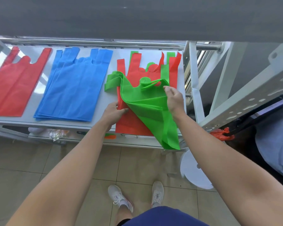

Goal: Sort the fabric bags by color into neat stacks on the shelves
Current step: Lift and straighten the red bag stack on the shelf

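white metal shelf (pixel 108 62) on a rack, with tiled floor (pixel 39 160) below it and a grey wall behind.

head view: three groups of bags lie on the shelf. a red stack (pixel 15 85) is at the far left and a blue stack (pixel 72 88) in the middle. a mixed pile (pixel 153 66) of red and green sits at the right, straight ahead of the person. the blue stack shows several layers at its front edge, but they cannot be counted. the mixed pile shows at least two red bags and one green one lying flat.

one green bag (pixel 147 108) is raised off that pile. its long axis runs on a slant, with the handles up and to the back left. its bottom corner hangs down past the shelf's front edge on the right.

the right hand (pixel 173 98) is at the bag's upper right edge, its fingers (pixel 167 88) closed on the cloth by the handle loop. the left hand (pixel 113 111) is at the bag's left fold. its fingers (pixel 123 110) appear to pinch the left edge of the top red bag (pixel 131 124), holding it down.

no green stack of its own shows on this shelf. the coming move likely means drawing the green bag up and clear while the red stays flat. the right hand is the one carrying it.
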`<state>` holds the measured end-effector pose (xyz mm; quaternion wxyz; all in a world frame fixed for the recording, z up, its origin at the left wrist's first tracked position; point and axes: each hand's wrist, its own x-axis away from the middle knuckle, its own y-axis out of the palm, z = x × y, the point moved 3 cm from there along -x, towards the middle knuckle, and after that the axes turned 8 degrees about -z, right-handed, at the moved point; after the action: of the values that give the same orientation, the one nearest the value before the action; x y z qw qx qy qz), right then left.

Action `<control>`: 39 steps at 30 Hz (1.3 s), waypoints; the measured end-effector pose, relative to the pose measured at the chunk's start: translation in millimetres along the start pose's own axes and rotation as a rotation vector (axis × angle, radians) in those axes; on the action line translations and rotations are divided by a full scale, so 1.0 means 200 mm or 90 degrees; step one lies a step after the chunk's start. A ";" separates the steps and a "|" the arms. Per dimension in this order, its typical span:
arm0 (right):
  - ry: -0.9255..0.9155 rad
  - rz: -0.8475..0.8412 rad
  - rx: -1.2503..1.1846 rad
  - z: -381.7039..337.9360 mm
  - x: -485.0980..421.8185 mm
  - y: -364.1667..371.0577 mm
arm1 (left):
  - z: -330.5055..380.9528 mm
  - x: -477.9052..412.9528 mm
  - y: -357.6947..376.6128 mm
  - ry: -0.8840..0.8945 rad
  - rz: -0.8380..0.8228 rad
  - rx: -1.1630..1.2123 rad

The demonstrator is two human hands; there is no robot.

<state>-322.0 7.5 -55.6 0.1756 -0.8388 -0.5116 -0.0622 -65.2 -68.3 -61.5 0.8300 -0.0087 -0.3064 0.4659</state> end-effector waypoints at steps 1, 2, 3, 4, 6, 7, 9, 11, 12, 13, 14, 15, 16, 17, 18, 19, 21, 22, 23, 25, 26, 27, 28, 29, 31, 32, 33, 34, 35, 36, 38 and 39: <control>0.003 0.021 0.052 0.03 -0.05 -0.01 | -0.01 -0.01 -0.01 -0.004 -0.005 0.006; 0.011 0.035 0.103 0.06 -0.10 -0.03 | -0.02 -0.01 -0.03 -0.010 -0.009 0.015; 0.022 0.043 0.152 0.08 -0.14 -0.04 | -0.02 -0.02 -0.04 -0.021 -0.013 0.022; 0.033 0.046 0.203 0.10 -0.18 -0.05 | -0.02 -0.03 -0.06 -0.030 -0.015 0.031; 0.059 0.039 0.293 0.10 -0.25 -0.04 | -0.02 -0.05 -0.09 -0.039 -0.025 0.038; 0.079 0.035 0.322 0.10 -0.29 -0.04 | -0.01 -0.06 -0.10 -0.041 -0.032 0.034; 0.114 0.021 0.352 0.11 -0.35 -0.04 | 0.01 -0.09 -0.10 -0.045 -0.038 0.018; 0.127 0.013 0.367 0.11 -0.39 -0.03 | 0.02 -0.12 -0.08 -0.058 -0.029 -0.004; 0.123 0.016 0.374 0.10 -0.40 -0.04 | 0.03 -0.14 -0.07 -0.061 -0.023 -0.013; 0.114 0.017 0.379 0.08 -0.40 -0.04 | 0.04 -0.14 -0.06 -0.054 -0.018 -0.022; 0.102 0.018 0.378 0.05 -0.40 -0.04 | 0.06 -0.15 -0.05 -0.032 -0.012 -0.029; 0.090 0.022 0.369 0.02 -0.41 -0.04 | 0.10 -0.13 -0.05 -0.002 -0.004 -0.040; 0.077 0.029 0.352 -0.02 -0.41 -0.04 | 0.13 -0.12 -0.06 0.034 0.002 -0.042; 0.070 0.051 0.320 -0.06 -0.41 -0.05 | 0.17 -0.09 -0.09 0.067 0.009 -0.023; 0.068 0.076 0.281 -0.09 -0.42 -0.06 | 0.20 -0.04 -0.13 0.094 0.023 0.018; 0.064 0.108 0.248 -0.12 -0.43 -0.07 | 0.21 0.01 -0.19 0.109 0.043 0.070; 0.076 0.161 0.208 -0.14 -0.46 -0.09 | 0.19 0.11 -0.32 0.103 0.061 0.209; 0.088 0.174 0.196 -0.14 -0.47 -0.10 | 0.16 0.16 -0.38 0.074 0.056 0.271; 0.106 0.178 0.190 -0.13 -0.49 -0.10 | 0.11 0.21 -0.42 0.035 0.044 0.318; 0.147 0.169 0.199 -0.11 -0.49 -0.09 | 0.02 0.27 -0.45 -0.054 -0.008 0.354; 0.160 0.160 0.202 -0.10 -0.50 -0.09 | -0.01 0.28 -0.45 -0.093 -0.033 0.358; 0.164 0.155 0.206 -0.10 -0.50 -0.08 | -0.02 0.27 -0.44 -0.108 -0.050 0.353; 0.164 0.154 0.210 -0.10 -0.50 -0.08 | 0.00 0.28 -0.43 -0.106 -0.059 0.329; 0.160 0.156 0.215 -0.10 -0.50 -0.08 | 0.01 0.27 -0.43 -0.089 -0.049 0.306; 0.147 0.154 0.222 -0.12 -0.52 -0.09 | 0.08 0.29 -0.46 -0.044 -0.019 0.305; 0.142 0.151 0.229 -0.13 -0.52 -0.09 | 0.13 0.32 -0.48 -0.013 -0.008 0.331; 0.141 0.147 0.243 -0.13 -0.53 -0.10 | 0.16 0.35 -0.52 0.020 0.007 0.346; 0.141 0.137 0.261 -0.14 -0.53 -0.10 | 0.20 0.39 -0.57 0.048 0.035 0.351; 0.140 0.119 0.290 -0.14 -0.53 -0.09 | 0.23 0.43 -0.61 0.075 0.071 0.356; 0.143 0.095 0.331 -0.15 -0.52 -0.08 | 0.26 0.46 -0.65 0.099 0.099 0.367; 0.130 0.055 0.460 -0.15 -0.47 -0.05 | 0.30 0.54 -0.70 0.144 0.140 0.379; 0.105 0.041 0.516 -0.14 -0.44 -0.03 | 0.32 0.57 -0.71 0.157 0.152 0.381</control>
<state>-366.4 -74.7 -52.8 0.5342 -0.7093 -0.4525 0.0826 54.5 -76.8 89.8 0.7659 0.1433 -0.0504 0.6248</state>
